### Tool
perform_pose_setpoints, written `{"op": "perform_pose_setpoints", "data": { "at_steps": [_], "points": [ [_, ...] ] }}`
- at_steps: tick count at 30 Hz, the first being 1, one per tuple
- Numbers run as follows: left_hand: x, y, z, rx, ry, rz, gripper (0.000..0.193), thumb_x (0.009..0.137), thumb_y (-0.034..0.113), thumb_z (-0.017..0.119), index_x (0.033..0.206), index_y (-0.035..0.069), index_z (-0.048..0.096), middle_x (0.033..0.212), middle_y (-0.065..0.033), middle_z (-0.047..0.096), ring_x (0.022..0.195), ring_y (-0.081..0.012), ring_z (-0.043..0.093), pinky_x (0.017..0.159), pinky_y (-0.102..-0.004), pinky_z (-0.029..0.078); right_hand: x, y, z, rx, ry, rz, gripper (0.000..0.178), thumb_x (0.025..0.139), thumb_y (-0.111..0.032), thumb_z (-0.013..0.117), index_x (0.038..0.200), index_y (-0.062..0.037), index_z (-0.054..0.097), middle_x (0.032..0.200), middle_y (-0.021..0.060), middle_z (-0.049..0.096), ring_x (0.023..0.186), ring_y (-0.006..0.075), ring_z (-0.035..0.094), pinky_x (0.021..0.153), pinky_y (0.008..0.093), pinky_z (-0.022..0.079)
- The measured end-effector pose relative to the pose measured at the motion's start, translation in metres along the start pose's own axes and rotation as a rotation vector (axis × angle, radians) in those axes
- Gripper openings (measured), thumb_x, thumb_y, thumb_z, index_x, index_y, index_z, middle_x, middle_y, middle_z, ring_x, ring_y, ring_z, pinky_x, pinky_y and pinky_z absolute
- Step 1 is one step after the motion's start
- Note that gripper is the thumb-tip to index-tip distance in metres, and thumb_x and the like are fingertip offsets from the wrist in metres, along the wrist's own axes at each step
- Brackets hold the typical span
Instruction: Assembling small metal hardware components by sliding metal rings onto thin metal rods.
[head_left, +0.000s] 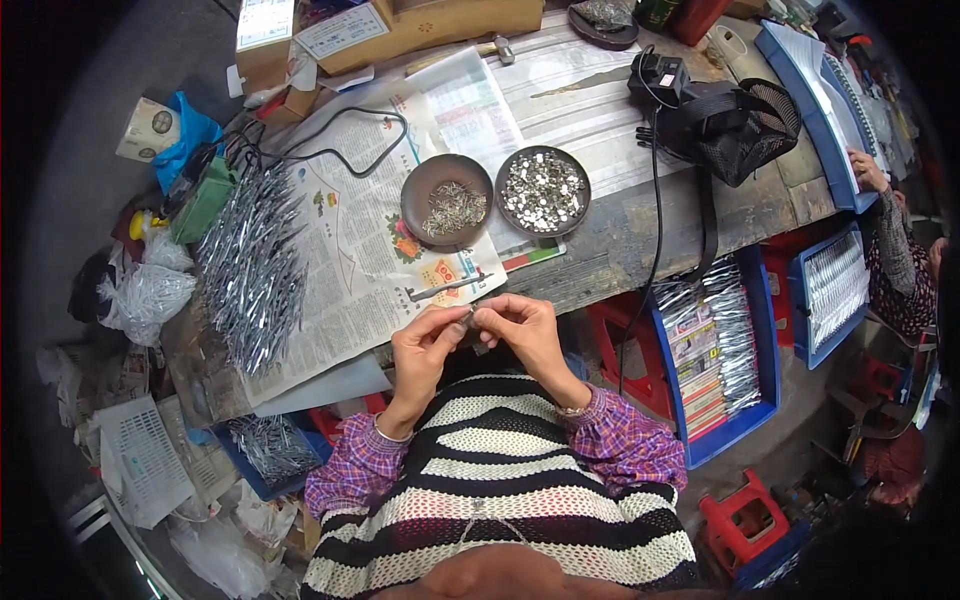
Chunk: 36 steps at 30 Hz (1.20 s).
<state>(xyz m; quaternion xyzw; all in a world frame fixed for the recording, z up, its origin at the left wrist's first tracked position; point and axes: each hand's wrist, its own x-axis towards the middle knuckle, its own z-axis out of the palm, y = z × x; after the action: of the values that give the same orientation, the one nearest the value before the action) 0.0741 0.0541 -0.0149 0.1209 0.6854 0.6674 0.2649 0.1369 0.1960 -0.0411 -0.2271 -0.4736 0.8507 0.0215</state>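
Over the table's front edge my left hand and my right hand meet, thumbs and forefingers pinched together. Between the fingertips is a tiny metal piece, too small to name. Just beyond them a dark, thin metal strip lies on the newspaper. Farther back stand two round brown bowls: the left bowl has small pins or screws in it, the right bowl many small shiny round metal parts. A big heap of slim silvery metal pieces covers the paper's left side.
A black cable crosses the table and hangs off its front edge. Black mesh bag and hammer lie farther back. Blue trays of metal pieces and a red stool stand at right, near another person's hand.
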Motion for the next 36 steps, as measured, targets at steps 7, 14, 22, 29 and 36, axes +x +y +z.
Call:
{"op": "perform_pose_setpoints", "data": {
  "at_steps": [7,14,22,29,36],
  "points": [
    [0.001,0.001,0.002,0.011,0.018,0.005,0.017,0.083,-0.002,0.059,0.099,0.000,0.065,0.084,-0.0009,0.057,0.064,-0.0044,0.046,0.055,-0.0172,0.036,0.000,0.000,0.003,0.044,-0.008,0.003,0.015,0.084,-0.012,0.062,0.085,0.0024,0.065,0.072,0.0042,0.063,0.057,0.0068,0.057,0.050,0.0189,0.047],
    [0.001,-0.001,-0.001,-0.008,-0.002,-0.008,0.018,0.083,-0.001,0.059,0.100,0.000,0.065,0.085,-0.0016,0.058,0.068,-0.0055,0.049,0.059,-0.0176,0.039,-0.003,-0.004,0.007,-0.338,0.015,-0.289,0.011,0.079,-0.007,0.066,0.081,0.0047,0.066,0.071,0.0044,0.064,0.056,0.0081,0.059,0.049,0.0198,0.046],
    [0.001,0.000,-0.001,-0.030,-0.012,-0.043,0.015,0.084,0.002,0.060,0.097,-0.001,0.064,0.082,-0.0006,0.058,0.064,-0.0043,0.047,0.054,-0.0173,0.035,0.002,0.002,0.005,-0.043,0.115,-0.113,0.012,0.079,-0.007,0.066,0.087,0.0018,0.066,0.068,0.0014,0.063,0.056,0.0044,0.056,0.047,0.0170,0.044],
    [0.004,0.002,0.002,-0.083,0.001,-0.127,0.014,0.084,0.004,0.061,0.097,0.000,0.065,0.080,0.0009,0.059,0.061,-0.0033,0.045,0.053,-0.0172,0.034,0.008,-0.012,0.001,-0.164,0.151,-0.253,0.018,0.076,-0.005,0.070,0.090,0.0023,0.062,0.071,0.0014,0.061,0.058,0.0031,0.054,0.050,0.0166,0.043],
    [0.005,0.001,-0.001,-0.051,-0.016,-0.078,0.017,0.084,0.002,0.059,0.100,-0.001,0.064,0.082,-0.0014,0.058,0.061,-0.0041,0.045,0.052,-0.0171,0.034,0.007,-0.017,0.000,-0.231,0.200,-0.281,0.013,0.079,-0.002,0.065,0.090,0.0014,0.064,0.075,0.0019,0.062,0.060,0.0041,0.056,0.052,0.0182,0.045]
  ]
}}
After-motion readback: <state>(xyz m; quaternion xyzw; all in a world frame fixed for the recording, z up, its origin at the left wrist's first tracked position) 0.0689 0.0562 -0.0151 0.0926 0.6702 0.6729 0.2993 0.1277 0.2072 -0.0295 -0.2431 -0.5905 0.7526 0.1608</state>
